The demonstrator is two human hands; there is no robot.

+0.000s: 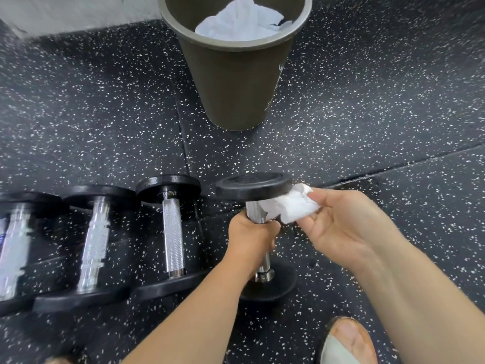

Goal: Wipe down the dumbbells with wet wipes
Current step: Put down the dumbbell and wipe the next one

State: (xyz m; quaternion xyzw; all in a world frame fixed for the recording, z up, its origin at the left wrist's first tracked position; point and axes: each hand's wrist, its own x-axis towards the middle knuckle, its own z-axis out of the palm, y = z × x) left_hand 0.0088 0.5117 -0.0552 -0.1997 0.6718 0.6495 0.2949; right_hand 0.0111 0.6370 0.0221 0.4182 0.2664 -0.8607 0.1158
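A black dumbbell [253,186] with a chrome handle stands almost upright in the middle of the floor. My left hand [250,239] grips its handle at mid-height. My right hand [341,227] pinches a crumpled white wet wipe [290,206] against the top of the handle, just under the upper black plate. Three more dumbbells lie side by side on the left: one next to my left hand [172,229], a middle one [95,240], and a blurred one [15,245] at the frame's left edge.
An olive-brown bin [236,82] stands behind the dumbbells, with crumpled white wipes [238,19] inside. The floor is black speckled rubber matting [367,114] with seams. A sandalled foot [346,342] shows at the bottom right. A pale wall runs along the top left.
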